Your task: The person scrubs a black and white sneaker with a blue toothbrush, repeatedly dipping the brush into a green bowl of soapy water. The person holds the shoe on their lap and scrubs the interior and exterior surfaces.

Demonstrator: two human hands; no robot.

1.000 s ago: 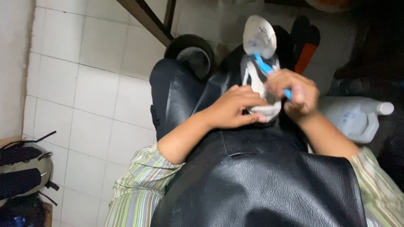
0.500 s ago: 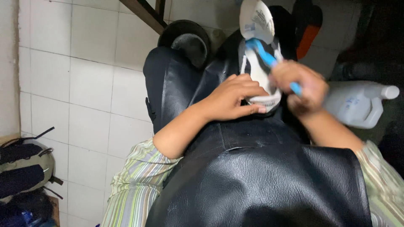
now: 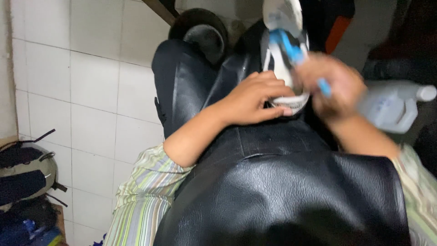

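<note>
The left hand gripped a light, pliable white sports shoe on the lap by its heel; the blurred right hand apparently clenched a slim blue brush.

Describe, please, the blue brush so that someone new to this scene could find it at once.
Start at the black apron across the person's lap and follow the right arm up to the right hand. That hand grips the brush against the white shoe, which the left hand steadies. It is the only bright blue, thin thing there.
</note>
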